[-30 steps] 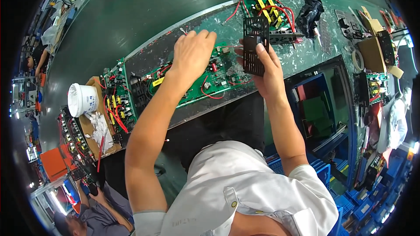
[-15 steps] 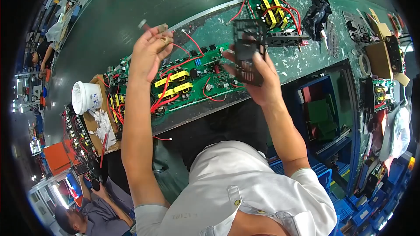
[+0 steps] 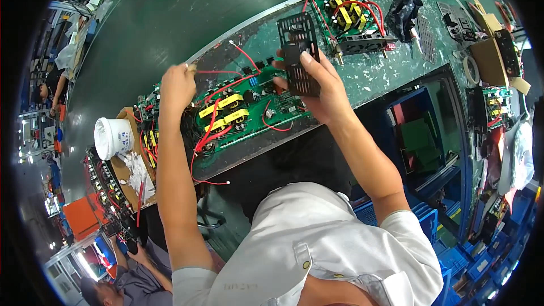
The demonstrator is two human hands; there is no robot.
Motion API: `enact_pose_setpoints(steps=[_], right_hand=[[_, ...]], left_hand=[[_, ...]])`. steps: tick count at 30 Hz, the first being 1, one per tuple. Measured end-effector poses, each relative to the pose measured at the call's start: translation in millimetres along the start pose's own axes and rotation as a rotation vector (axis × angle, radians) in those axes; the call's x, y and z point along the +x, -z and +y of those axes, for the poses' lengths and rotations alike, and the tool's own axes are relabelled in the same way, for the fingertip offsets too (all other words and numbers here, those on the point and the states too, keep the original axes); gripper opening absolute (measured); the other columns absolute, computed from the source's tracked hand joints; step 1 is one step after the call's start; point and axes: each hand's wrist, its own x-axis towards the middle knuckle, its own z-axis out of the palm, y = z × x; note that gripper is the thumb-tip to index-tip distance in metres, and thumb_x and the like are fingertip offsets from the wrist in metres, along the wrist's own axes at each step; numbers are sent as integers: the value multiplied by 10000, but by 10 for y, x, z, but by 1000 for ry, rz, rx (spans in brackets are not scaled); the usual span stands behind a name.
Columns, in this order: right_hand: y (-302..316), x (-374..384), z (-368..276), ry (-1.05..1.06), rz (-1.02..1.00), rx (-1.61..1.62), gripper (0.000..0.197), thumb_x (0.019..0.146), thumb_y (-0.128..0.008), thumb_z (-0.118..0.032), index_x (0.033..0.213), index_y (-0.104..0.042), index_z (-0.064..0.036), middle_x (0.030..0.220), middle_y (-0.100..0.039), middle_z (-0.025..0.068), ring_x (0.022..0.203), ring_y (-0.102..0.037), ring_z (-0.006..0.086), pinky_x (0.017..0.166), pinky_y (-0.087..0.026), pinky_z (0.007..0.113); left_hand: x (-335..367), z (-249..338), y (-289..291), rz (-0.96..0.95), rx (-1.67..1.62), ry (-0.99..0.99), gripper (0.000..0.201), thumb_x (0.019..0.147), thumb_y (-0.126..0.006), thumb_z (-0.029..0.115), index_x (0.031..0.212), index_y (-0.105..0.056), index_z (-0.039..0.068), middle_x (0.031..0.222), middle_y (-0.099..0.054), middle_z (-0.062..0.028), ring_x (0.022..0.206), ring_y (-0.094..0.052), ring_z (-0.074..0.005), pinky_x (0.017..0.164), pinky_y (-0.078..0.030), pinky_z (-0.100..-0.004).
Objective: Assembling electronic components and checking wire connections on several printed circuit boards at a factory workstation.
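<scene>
My left hand (image 3: 178,89) is closed, its fingertips pinching the end of a thin red wire (image 3: 218,72) that runs right to a long green circuit board (image 3: 275,111). Yellow-wrapped transformers and thick red leads sit on that board, beneath and beside my hands. In my right hand (image 3: 327,88) a black slotted panel (image 3: 299,51), like a vent cover, is held tilted above the board's right end. My thumb lies on its face, and the other fingers go behind it.
A second green board (image 3: 323,8) with a black bracket (image 3: 362,43) lies at the back right, beside a crumpled black bag (image 3: 403,11). A white bucket (image 3: 113,137) and a cardboard box (image 3: 120,169) stand at left. A tape roll (image 3: 470,71) lies far right.
My left hand has come down and nearer, drawing the red wire leftward. My right hand has shifted left and slightly up with the black panel, turning its slotted face into view.
</scene>
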Motion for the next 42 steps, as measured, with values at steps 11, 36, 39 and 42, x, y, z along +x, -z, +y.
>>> enact_pose_setpoints(steps=[11,36,39,42], right_hand=[[304,-35,26,44,25,-150,429,996,-566,-238,1367,-481,-39,1274,-590,135,1190,-586,273,975,-515,441],[223,24,133,206,112,-658,579,974,-638,-236,1483,-415,-74,1166,-639,48,1024,-593,102,845,-500,271],[197,26,161,206,141,-739,567,975,-636,-234,1480,-427,-84,1137,-642,26,989,-588,95,851,-493,272],[114,2,144,173,172,-800,556,970,-640,-217,1468,-444,-64,1142,-630,59,989,-579,130,881,-478,290]], left_hand=[[50,652,120,-368,-1468,243,395,959,-598,180,1273,-512,-44,1153,-618,-147,1014,-636,-202,888,-511,-310],[-126,1274,-88,-27,-853,-515,247,850,-729,24,1095,-727,3,856,-646,-50,745,-595,-99,654,-470,-240],[-128,1251,-135,39,-800,-559,233,837,-729,16,1070,-731,1,834,-642,-66,727,-614,-125,632,-471,-253],[-146,1242,-164,115,-760,-591,208,823,-718,9,1030,-734,16,823,-643,-80,702,-637,-186,623,-491,-293]])
